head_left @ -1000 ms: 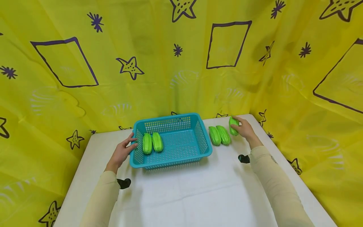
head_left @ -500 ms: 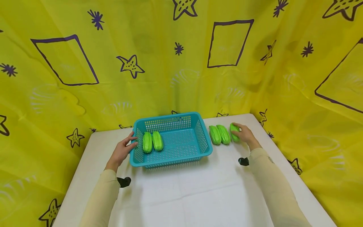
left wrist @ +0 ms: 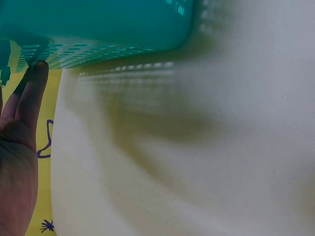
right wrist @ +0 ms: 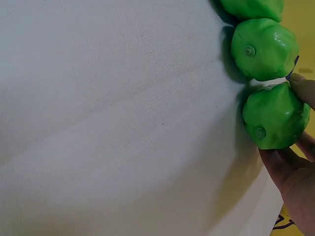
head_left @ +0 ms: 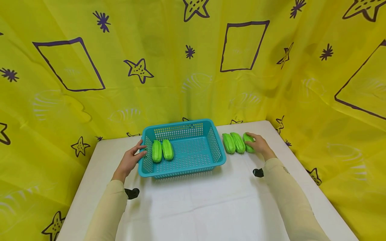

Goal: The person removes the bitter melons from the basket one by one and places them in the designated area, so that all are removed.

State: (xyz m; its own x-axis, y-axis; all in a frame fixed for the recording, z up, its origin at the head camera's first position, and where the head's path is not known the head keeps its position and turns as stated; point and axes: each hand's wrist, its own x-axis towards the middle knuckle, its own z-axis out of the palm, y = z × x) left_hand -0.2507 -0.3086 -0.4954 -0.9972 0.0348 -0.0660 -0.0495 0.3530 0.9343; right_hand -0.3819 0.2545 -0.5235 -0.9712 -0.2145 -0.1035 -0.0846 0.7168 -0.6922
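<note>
In the head view, my right hand (head_left: 257, 144) holds a green ribbed gourd (head_left: 248, 140) at the right end of a short row. Thumb and fingers lie on opposite sides of this gourd (right wrist: 275, 117) in the right wrist view. Two similar gourds, one of them the middle gourd (head_left: 238, 143), lie side by side just left of it. My left hand (head_left: 129, 161) grips the left edge of a blue-green plastic basket (head_left: 181, 173). Seen from the left wrist, straight fingers (left wrist: 33, 93) reach its slotted wall. Inside the basket, two more gourds (head_left: 156, 151) lie at the left.
The basket and row stand toward the back of a white-covered table (head_left: 193, 211). A yellow curtain (head_left: 169, 97) with purple drawings rises behind and along both sides. Black wrist devices, such as the left one (head_left: 132, 193), stick out from the sleeves.
My right hand has brought its gourd toward me and slightly left, down beside the other two. The left hand and basket have stayed in place.
</note>
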